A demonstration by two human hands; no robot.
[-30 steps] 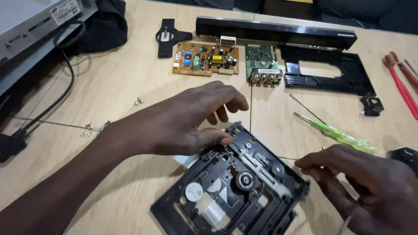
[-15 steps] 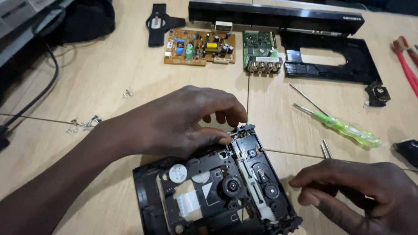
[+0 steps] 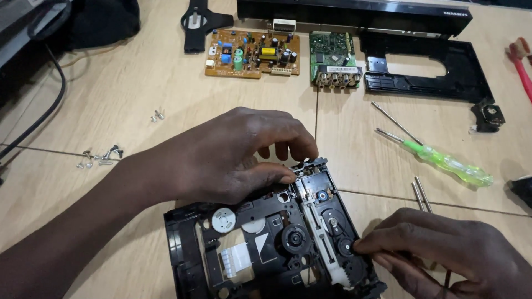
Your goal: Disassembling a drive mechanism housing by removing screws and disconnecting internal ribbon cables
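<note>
A black disc-drive mechanism (image 3: pixel 266 243) with a white gear, a spindle hub and a white ribbon cable lies on the wooden table in front of me. My left hand (image 3: pixel 233 158) grips its far edge, thumb pressed on the top corner of the frame. My right hand (image 3: pixel 443 254) pinches at a small black gear on the mechanism's right side with its fingertips. Whether the right fingers hold a small part is unclear.
A brown circuit board (image 3: pixel 252 52) and a green one with connectors (image 3: pixel 335 58) lie at the back, beside black casing parts (image 3: pixel 432 69). A green-handled screwdriver (image 3: pixel 443 160), thin metal rods (image 3: pixel 421 194) and loose screws (image 3: pixel 100 158) lie around. Red pliers (image 3: pixel 521 61) are far right.
The mechanism has been turned and shifted left under my hands. My right hand moved in from the right edge onto its gear side. The left hand kept its grip.
</note>
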